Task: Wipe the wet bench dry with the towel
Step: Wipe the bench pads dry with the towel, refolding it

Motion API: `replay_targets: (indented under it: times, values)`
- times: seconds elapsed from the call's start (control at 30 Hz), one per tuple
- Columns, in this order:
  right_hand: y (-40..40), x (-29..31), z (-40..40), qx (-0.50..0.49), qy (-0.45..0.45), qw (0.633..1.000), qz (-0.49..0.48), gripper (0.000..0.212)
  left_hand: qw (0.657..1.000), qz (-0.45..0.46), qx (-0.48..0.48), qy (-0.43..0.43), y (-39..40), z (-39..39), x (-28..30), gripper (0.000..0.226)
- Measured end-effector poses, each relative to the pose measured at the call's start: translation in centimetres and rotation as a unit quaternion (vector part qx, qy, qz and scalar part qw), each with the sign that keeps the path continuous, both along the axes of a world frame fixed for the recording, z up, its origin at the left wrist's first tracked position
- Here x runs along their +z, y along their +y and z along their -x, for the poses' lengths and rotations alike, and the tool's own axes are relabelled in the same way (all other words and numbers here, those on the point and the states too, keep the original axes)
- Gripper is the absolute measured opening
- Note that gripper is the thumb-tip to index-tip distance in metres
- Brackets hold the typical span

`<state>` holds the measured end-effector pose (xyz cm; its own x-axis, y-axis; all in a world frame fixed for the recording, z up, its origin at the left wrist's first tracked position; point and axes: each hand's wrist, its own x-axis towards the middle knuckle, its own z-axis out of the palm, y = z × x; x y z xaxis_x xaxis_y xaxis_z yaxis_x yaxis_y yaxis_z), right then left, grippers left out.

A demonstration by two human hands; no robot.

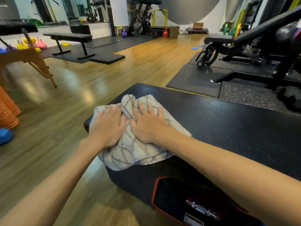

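Risk of towel (135, 144) sliding off the near-left corner of bench (228, 121), already bunched and overhanging that edge under left hand (107, 126) and right hand (146, 124), both pressed flat with fingers straight, leaving the far right stretch unwiped.

Cream towel (130, 150) with grey-brown lattice lines; black textured counter (228, 121); honey-brown wood-grain floor (81, 82); orange ribbed roller (7, 110).
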<state>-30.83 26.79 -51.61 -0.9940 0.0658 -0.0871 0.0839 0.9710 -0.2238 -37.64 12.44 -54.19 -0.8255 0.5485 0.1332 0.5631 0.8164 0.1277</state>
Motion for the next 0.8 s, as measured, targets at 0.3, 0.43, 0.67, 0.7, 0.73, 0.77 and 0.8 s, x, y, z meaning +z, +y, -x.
replay_targets:
  times: [0.3,0.43,0.67,0.7,0.73,0.77,0.8]
  values:
    - [0.9,0.3,10.1,0.029,-0.028,0.999,0.011,0.058,0.989,-0.066,0.105,-0.078,0.3,13.2,-1.5,0.082]
    - [4.2,1.1,12.0,0.023,-0.045,0.999,0.004,0.066,0.990,-0.056,0.104,-0.078,4.5,15.0,-0.8,0.086]
    - [10.6,0.1,15.3,-0.007,-0.046,0.995,-0.086,0.101,0.996,-0.038,0.041,-0.067,12.4,16.7,1.2,0.096]
    - [11.0,0.0,15.1,-0.014,-0.043,0.995,-0.093,0.095,0.997,-0.036,0.030,-0.060,12.9,16.7,1.1,0.096]
    - [11.3,0.1,14.5,-0.014,-0.033,0.995,-0.093,0.088,0.998,-0.032,0.023,-0.054,13.2,16.4,1.2,0.096]
    - [11.5,0.4,13.5,-0.020,-0.025,0.996,-0.084,0.080,0.999,-0.024,0.010,-0.041,13.4,16.2,1.1,0.093]
    - [11.9,0.5,12.5,-0.038,-0.024,0.997,-0.068,0.072,0.999,-0.019,0.002,-0.027,13.7,15.5,1.3,0.088]
